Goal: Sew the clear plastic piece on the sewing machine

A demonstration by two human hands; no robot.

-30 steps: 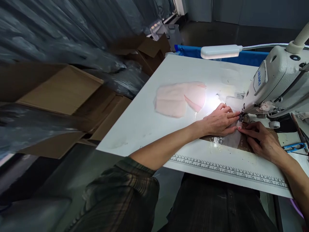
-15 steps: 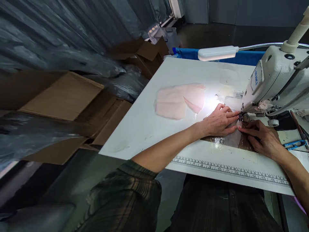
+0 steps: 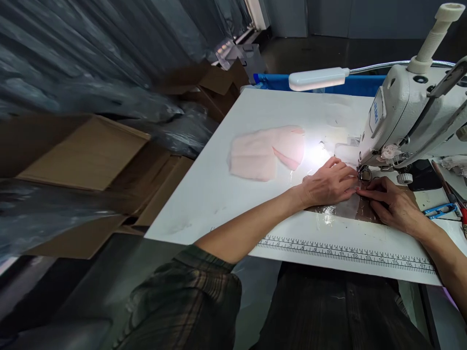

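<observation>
My left hand (image 3: 328,183) lies flat on a small pale fabric piece (image 3: 348,206) on the white sewing table (image 3: 226,189), its fingertips right at the presser foot (image 3: 364,173) of the white sewing machine (image 3: 412,121). My right hand (image 3: 392,204) presses the same piece from the right, fingers pointing toward the needle. Both hands hold the fabric down against the table. A stack of pink fabric pieces (image 3: 266,151) lies to the left of my left hand.
A white lamp (image 3: 316,78) on a gooseneck lights the needle area. A ruler strip (image 3: 346,253) runs along the table's near edge. Blue thread snips (image 3: 440,211) lie at the right. Cardboard boxes (image 3: 91,160) and dark plastic sheeting stand to the left.
Both hands stay at the presser foot on the fabric piece; only the view has shifted slightly, so everything sits a little further left.
</observation>
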